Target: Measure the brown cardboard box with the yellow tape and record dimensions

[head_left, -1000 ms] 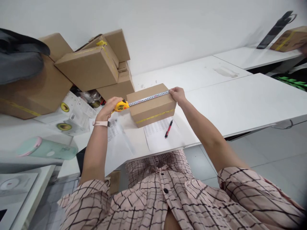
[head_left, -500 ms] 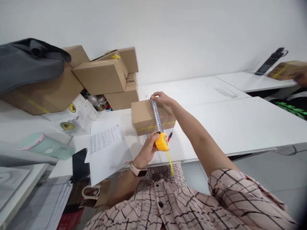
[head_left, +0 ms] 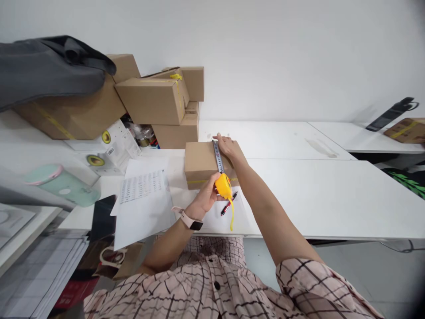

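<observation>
A closed cardboard box (head_left: 200, 158) with a yellow strip along its near side sits on the white table. My left hand (head_left: 206, 197) is wrapped round the yellow case of a tape measure (head_left: 223, 186), just at the box's near edge. The blade (head_left: 218, 156) runs out across the box top toward its far edge. At that far end my right hand (head_left: 228, 145) pinches the blade's tip against the box. A yellow wrist strap hangs from the case. Under it, a red and black pen (head_left: 229, 204) lies on a white paper (head_left: 209, 219).
Stacked cardboard boxes (head_left: 149, 102) stand at the back left, with a dark grey bag (head_left: 49, 71) on top. Printed sheets (head_left: 142, 212), a dark flat object (head_left: 103, 217) and a mint-green tumbler (head_left: 66, 184) are on the left. A black bottle (head_left: 390, 114) leans at the far right.
The tape case has come nearer the box, and less blade shows between my hands. More of the pen is visible. My view has shifted slightly.
</observation>
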A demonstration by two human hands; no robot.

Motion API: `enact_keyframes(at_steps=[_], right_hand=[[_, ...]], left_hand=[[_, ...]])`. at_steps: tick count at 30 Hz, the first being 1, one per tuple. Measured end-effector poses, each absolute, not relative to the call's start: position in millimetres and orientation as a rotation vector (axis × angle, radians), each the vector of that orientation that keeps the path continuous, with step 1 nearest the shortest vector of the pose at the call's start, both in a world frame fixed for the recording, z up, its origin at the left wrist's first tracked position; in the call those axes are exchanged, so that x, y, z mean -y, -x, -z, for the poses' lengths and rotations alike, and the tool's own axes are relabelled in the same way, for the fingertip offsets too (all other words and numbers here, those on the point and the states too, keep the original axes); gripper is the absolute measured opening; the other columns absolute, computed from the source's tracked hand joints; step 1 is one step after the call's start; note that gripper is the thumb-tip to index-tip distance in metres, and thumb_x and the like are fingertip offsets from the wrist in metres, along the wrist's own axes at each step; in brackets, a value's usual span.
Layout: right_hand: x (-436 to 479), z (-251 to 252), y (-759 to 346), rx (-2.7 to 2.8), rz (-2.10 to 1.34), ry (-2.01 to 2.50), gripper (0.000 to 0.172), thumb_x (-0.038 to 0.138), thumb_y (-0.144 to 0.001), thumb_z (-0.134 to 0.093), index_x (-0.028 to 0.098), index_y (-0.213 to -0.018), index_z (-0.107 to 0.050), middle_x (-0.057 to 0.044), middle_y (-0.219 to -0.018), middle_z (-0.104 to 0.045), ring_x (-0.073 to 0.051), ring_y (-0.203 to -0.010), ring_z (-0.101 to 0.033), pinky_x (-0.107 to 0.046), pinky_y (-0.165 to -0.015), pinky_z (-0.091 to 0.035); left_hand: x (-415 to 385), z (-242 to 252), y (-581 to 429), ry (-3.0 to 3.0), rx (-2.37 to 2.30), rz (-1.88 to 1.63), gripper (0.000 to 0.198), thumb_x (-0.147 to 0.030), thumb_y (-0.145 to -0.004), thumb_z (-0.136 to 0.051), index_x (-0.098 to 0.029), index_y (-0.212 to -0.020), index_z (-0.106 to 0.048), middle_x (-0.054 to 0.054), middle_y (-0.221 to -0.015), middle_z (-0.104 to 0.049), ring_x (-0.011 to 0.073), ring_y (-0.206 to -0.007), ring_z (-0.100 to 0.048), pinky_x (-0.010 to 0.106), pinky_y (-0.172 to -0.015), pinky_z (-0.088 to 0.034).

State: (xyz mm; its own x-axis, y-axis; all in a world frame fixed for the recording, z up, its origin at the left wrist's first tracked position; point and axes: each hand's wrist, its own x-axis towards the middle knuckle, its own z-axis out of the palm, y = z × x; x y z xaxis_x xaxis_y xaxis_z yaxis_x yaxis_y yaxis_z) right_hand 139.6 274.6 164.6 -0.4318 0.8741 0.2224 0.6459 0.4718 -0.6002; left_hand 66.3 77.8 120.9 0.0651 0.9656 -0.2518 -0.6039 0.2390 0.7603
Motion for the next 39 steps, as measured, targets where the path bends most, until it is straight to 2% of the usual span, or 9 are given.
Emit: enact_keyframes(at_steps=[4,11,16,20,24,29,33,36,39], right_hand=[[-287,-155,-129,2.313,-0.485,1.324,0.057,0.043,-0.107,-0.018,0.023,-0.127,-0.066,-0.018,-0.125,-0.073,-0.038,-0.124,-0.060,-0.059,-0.112,-0.036],[-295,-140,-123,2.321,-0.433,1.272,0.039,0.039,-0.105,-0.033,0.025,-0.128,-0.062,-0.019,-0.123,-0.072,-0.039,-0.124,-0.059,-0.063,-0.112,-0.032],[-292,-155,-143,1.939,-0.527,1.199,0.056,0.051,-0.106,-0.021,0.024,-0.124,-0.067,-0.014,-0.136,-0.067,-0.032,-0.132,-0.054,-0.050,-0.116,-0.035],[-276,-152,-210,1.626,-0.451,1.269,0.059,0.056,-0.103,-0.026,0.022,-0.118,-0.072,-0.014,-0.130,-0.071,-0.028,-0.128,-0.059,-0.044,-0.114,-0.039],[-243,-122,-267,1.498,-0.760,1.502,0.070,0.071,-0.098,-0.030,0.019,-0.119,-0.072,-0.016,-0.114,-0.077,-0.030,-0.113,-0.069,-0.047,-0.106,-0.047],[-213,-118,-265,1.507,-1.275,1.303,0.067,0.072,-0.097,-0.038,0.026,-0.140,-0.061,-0.011,-0.144,-0.066,-0.027,-0.129,-0.063,-0.042,-0.105,-0.052],[-214,-158,-250,1.685,-1.057,1.307,0.062,0.067,-0.097,-0.048,0.028,-0.143,-0.059,-0.007,-0.158,-0.054,-0.029,-0.141,-0.052,-0.044,-0.115,-0.043],[-223,-185,-237,1.864,-0.782,1.382,0.057,0.060,-0.100,-0.047,0.026,-0.143,-0.060,-0.011,-0.147,-0.063,-0.033,-0.132,-0.058,-0.048,-0.112,-0.042],[-232,-194,-218,1.966,-0.489,1.566,0.053,0.056,-0.102,-0.041,0.019,-0.130,-0.067,-0.018,-0.133,-0.069,-0.038,-0.123,-0.060,-0.052,-0.104,-0.044]], left_hand=[[-71,-119,-66,-0.545,-0.853,-1.276,0.048,-0.058,-0.074,-0.081,-0.019,-0.097,-0.068,0.007,-0.093,-0.071,0.0198,-0.073,-0.071,0.037,-0.063,-0.065],[-74,-119,-70,-0.589,-0.892,-1.293,0.050,-0.059,-0.072,-0.081,-0.018,-0.097,-0.067,0.008,-0.093,-0.071,0.0197,-0.071,-0.069,0.038,-0.063,-0.064],[-49,-119,-59,-0.768,-1.050,-1.386,0.040,-0.051,-0.071,-0.082,-0.022,-0.092,-0.065,0.003,-0.090,-0.069,0.0165,-0.074,-0.067,0.027,-0.062,-0.057],[-6,-106,-15,-1.007,-1.218,-1.553,0.050,-0.039,-0.066,-0.087,-0.031,-0.110,-0.065,0.001,-0.104,-0.072,0.0181,-0.088,-0.069,0.024,-0.069,-0.054],[0,-88,26,-1.019,-1.354,-1.604,0.047,-0.041,-0.068,-0.083,-0.030,-0.108,-0.062,0.003,-0.114,-0.071,0.0186,-0.091,-0.069,0.026,-0.070,-0.055],[-35,-97,42,-0.986,-1.329,-1.531,0.039,-0.047,-0.071,-0.073,-0.025,-0.101,-0.059,0.000,-0.095,-0.070,0.0179,-0.079,-0.068,0.025,-0.061,-0.053],[-56,-130,55,-1.090,-1.281,-1.577,0.041,-0.047,-0.073,-0.071,-0.025,-0.104,-0.058,-0.001,-0.094,-0.069,0.0166,-0.077,-0.067,0.025,-0.063,-0.054],[-71,-154,67,-1.155,-1.258,-1.583,0.044,-0.048,-0.073,-0.072,-0.023,-0.106,-0.059,0.000,-0.094,-0.069,0.0167,-0.077,-0.067,0.027,-0.064,-0.056],[-90,-167,75,-1.149,-1.257,-1.585,0.048,-0.052,-0.069,-0.076,-0.022,-0.102,-0.059,0.000,-0.088,-0.067,0.0157,-0.072,-0.066,0.028,-0.062,-0.057]])
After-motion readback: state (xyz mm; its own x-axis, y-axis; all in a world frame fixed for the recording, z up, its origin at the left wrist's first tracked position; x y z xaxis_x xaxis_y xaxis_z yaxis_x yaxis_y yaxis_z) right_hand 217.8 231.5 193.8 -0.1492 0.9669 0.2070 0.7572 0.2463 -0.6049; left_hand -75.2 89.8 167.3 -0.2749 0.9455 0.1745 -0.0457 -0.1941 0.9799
